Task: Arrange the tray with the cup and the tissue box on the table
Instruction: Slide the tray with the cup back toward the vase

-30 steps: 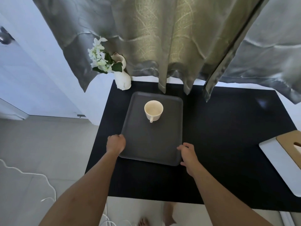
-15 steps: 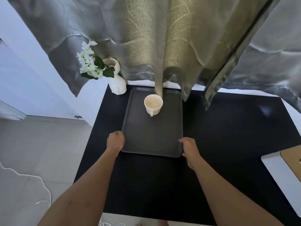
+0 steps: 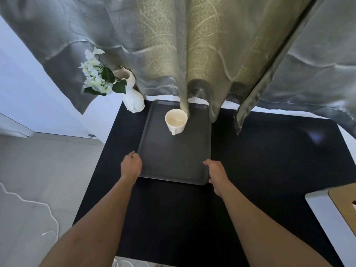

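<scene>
A dark grey tray [image 3: 169, 160] lies on the black table [image 3: 260, 160], its far edge under the curtain hem. A cream cup [image 3: 176, 121] stands upright on the tray's far part, handle toward me. My left hand [image 3: 131, 166] grips the tray's near left edge. My right hand [image 3: 216, 170] holds the near right corner. The tissue box [image 3: 335, 218], white with a wooden lid, sits at the table's right edge, partly cut off by the frame.
A white vase with white flowers [image 3: 131, 93] stands at the table's far left corner, close to the tray. Grey-green curtains [image 3: 192, 54] hang over the table's back edge. A white cable [image 3: 38, 212] lies on the floor to the left.
Both hands have pushed the tray away from me toward the curtain; the tray's far edge and the cup now sit right at the curtain hem.
</scene>
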A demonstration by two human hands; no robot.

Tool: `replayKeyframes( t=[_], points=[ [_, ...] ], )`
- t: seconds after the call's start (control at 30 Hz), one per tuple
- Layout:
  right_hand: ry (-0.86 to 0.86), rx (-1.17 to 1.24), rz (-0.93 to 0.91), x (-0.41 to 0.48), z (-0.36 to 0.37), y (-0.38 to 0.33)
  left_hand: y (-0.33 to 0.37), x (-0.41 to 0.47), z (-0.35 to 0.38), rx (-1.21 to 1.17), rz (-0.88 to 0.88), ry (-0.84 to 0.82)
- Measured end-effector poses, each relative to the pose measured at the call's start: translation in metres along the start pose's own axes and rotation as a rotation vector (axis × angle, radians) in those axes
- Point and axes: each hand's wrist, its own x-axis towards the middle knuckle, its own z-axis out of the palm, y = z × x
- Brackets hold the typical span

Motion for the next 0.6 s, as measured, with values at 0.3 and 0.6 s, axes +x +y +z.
replayKeyframes(
  t=[0.3, 0.6],
  points=[
    [-0.055, -0.1, -0.078, -0.019, -0.002, -0.015, 0.014, -0.037, 0.004, 0.071, 0.139, -0.112],
    [0.025, -0.323, -0.319, -0.076, -0.03, -0.022, 0.044, -0.081, 0.003, 0.19, 0.407, -0.283]
  ],
)
